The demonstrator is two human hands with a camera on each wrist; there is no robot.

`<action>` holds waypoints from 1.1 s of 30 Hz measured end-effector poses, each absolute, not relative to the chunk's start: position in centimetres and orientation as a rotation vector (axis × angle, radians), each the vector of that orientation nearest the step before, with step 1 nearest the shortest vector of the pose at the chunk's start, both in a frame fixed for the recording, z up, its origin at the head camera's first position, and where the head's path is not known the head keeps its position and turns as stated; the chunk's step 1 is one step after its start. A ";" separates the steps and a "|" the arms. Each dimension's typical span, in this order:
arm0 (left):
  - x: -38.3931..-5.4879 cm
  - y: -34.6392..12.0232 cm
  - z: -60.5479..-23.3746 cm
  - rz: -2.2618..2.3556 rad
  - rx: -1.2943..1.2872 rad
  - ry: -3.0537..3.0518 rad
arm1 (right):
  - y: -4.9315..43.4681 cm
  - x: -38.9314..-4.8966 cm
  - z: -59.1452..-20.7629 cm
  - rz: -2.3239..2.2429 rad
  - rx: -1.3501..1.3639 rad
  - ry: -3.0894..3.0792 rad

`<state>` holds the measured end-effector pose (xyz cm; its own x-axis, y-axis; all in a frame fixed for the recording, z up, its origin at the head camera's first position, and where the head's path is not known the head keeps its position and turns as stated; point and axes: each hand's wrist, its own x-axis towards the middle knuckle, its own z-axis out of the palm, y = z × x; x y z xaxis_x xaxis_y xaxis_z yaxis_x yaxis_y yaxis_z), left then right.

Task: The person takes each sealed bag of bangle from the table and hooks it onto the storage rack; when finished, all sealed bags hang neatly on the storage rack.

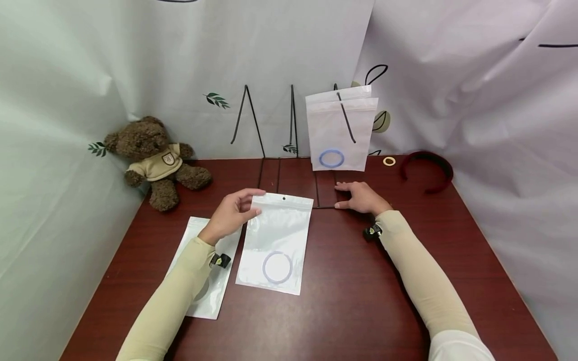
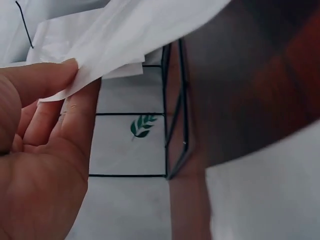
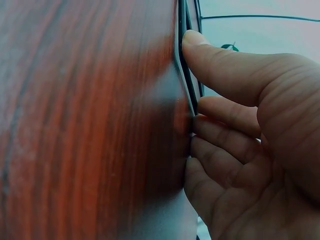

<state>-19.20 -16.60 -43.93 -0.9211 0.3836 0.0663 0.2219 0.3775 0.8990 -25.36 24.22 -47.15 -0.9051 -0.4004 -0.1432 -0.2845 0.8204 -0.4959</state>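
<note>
My left hand (image 1: 230,213) pinches the upper left corner of a white zip pouch (image 1: 271,225) between thumb and fingers. A blue ring (image 1: 277,267) shows near the pouch's lower end, and a hang hole is at its top. The held pouch's pale sheet (image 2: 125,35) crosses the top of the left wrist view. My right hand (image 1: 361,197) rests at the front right corner of a black wire rack (image 1: 326,207), thumb and fingers spread. In the right wrist view its fingertips (image 3: 197,172) touch the table beside the thin black bar.
Two similar pouches (image 1: 343,128) hang on the rack's right hook; the front one shows a blue ring. Another pouch (image 1: 221,296) lies under my left forearm. A teddy bear (image 1: 155,160) sits back left. A small yellowish ring (image 1: 389,161) and a dark red headband (image 1: 444,165) lie back right.
</note>
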 end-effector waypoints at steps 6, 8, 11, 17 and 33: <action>-19.4 -15.6 -42.7 1.749 0.517 2.517 | 24.2 -25.3 -47.2 -0.704 -0.520 2.766; -19.5 -15.2 -42.2 1.800 0.534 2.531 | 24.2 -25.4 -47.3 -0.701 -0.522 2.766; -19.6 -14.7 -41.5 1.861 0.564 2.531 | 24.1 -25.4 -47.4 -0.698 -0.525 2.762; -19.8 -13.7 -39.8 1.958 0.619 2.525 | 24.1 -25.4 -47.2 -0.700 -0.517 2.769; -21.0 -11.8 -37.0 2.174 0.826 2.516 | 24.1 -25.3 -47.1 -0.715 -0.512 2.769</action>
